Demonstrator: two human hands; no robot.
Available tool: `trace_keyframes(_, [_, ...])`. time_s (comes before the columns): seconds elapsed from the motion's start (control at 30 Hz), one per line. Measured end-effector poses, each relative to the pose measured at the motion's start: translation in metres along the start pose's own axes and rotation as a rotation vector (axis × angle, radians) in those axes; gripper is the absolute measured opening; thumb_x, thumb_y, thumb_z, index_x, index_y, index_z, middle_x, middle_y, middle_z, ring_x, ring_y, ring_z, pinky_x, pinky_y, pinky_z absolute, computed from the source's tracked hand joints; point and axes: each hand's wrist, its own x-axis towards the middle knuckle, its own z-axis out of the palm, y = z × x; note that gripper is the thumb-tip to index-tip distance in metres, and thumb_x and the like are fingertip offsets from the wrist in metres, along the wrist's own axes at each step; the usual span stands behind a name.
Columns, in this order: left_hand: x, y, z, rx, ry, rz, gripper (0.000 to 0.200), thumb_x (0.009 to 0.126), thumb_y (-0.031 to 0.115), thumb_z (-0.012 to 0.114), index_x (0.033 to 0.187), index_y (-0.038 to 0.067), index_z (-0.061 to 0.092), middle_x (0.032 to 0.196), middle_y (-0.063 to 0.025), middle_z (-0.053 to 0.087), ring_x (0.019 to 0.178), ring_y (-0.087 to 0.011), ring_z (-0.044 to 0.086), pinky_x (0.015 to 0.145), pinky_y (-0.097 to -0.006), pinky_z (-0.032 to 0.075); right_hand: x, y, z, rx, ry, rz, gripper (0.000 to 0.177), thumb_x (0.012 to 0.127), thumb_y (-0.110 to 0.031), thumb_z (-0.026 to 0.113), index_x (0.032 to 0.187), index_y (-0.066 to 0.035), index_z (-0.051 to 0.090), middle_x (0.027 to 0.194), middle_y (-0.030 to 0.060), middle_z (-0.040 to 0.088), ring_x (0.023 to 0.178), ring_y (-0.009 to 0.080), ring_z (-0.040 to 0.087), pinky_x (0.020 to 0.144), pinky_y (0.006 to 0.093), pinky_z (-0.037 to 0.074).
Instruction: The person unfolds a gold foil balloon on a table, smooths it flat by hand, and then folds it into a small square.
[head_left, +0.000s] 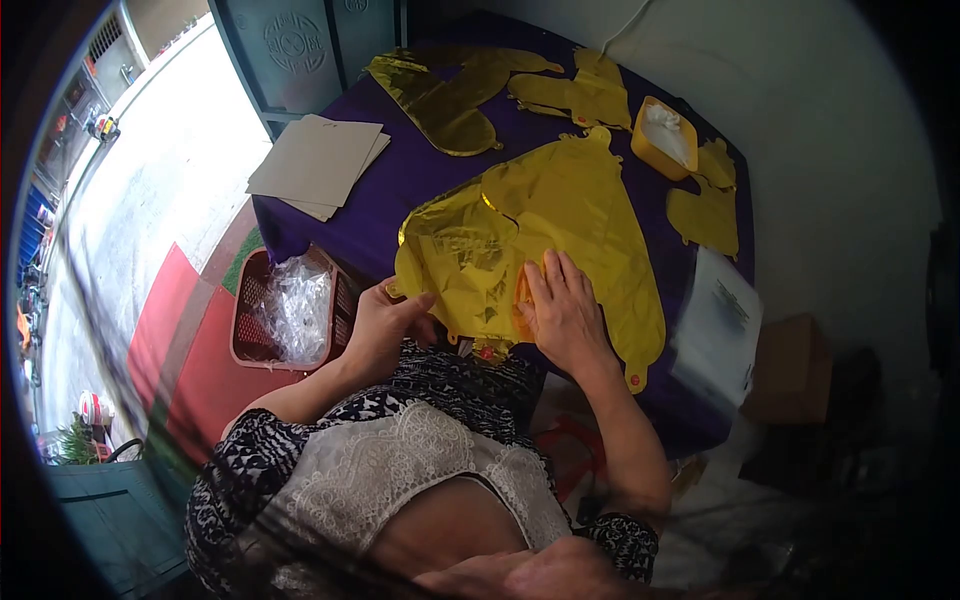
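Note:
A large flat gold foil balloon (590, 210) lies over the front of the purple-covered table, its near edge hanging toward my lap. My left hand (387, 322) is closed on the balloon's left edge, thumb on top and fingers partly hidden underneath. Flat on the foil, near its lower middle, rests my right hand (566, 308) with the fingers stretched forward. Creases run through the foil between the two hands. A small reddish mark shows on the tab at the balloon's lower right corner.
More gold foil balloons (445, 105) lie at the back of the purple tablecloth (375, 225). Grey cardboard sheets (315, 160) sit at left, above a basket (245, 330) of clear plastic. A yellow tub (660, 160) with white contents stands back right; a clear plastic packet (715, 325) overhangs the right edge.

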Motion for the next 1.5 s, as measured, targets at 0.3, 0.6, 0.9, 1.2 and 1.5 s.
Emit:
trace_keyframes(0.3, [0.002,0.012,0.021,0.254,-0.084,0.260,0.021,0.095,0.005,0.066,0.113,-0.004,0.064,0.093,-0.0044,0.071,0.076,-0.0069,0.064,0.065,-0.0230,0.052,0.002,-0.002,0.004,0.015,0.015,0.027,0.059,0.093,-0.029,0.072,0.139,0.001,0.052,0.145,0.0324,0.048,0.137,0.0455,0.044,0.112,0.0522,0.039])
trace_keyframes(0.6, [0.016,0.015,0.051,0.672,-0.272,0.677,0.017,0.084,0.000,0.072,0.098,-0.001,0.062,0.107,-0.0154,0.065,0.081,-0.0236,0.069,0.069,-0.0311,0.055,0.002,-0.006,0.007,0.033,0.060,0.043,0.054,0.089,-0.028,0.074,0.132,-0.001,0.056,0.136,0.0301,0.053,0.132,0.0437,0.048,0.109,0.0510,0.042])
trace_keyframes(0.9, [0.019,0.021,0.043,0.778,-0.321,0.768,0.026,0.087,0.004,0.073,0.108,0.000,0.060,0.122,-0.0204,0.061,0.091,-0.0238,0.069,0.072,-0.0331,0.057,-0.004,-0.016,0.005,0.194,0.092,0.220,0.058,0.083,-0.026,0.078,0.131,-0.002,0.057,0.138,0.0283,0.054,0.134,0.0444,0.047,0.112,0.0493,0.041])
trace_keyframes(1.2, [0.017,0.026,-0.015,1.484,-0.307,1.095,0.053,0.085,0.031,0.070,0.127,-0.001,0.064,0.129,-0.0241,0.061,0.121,-0.0450,0.056,0.106,-0.0534,0.043,-0.005,-0.011,-0.003,0.060,0.055,0.027,0.060,0.091,-0.030,0.074,0.137,0.002,0.056,0.145,0.0318,0.050,0.138,0.0438,0.045,0.113,0.0505,0.039])
trace_keyframes(1.5, [-0.002,-0.015,-0.004,1.307,-0.428,0.894,0.079,0.085,0.064,0.066,0.121,-0.006,0.063,0.117,-0.0285,0.062,0.109,-0.0464,0.061,0.094,-0.0526,0.048,-0.008,-0.012,-0.010,0.035,0.048,0.020,0.057,0.092,-0.029,0.072,0.139,0.001,0.056,0.145,0.0317,0.050,0.138,0.0433,0.045,0.113,0.0497,0.039])
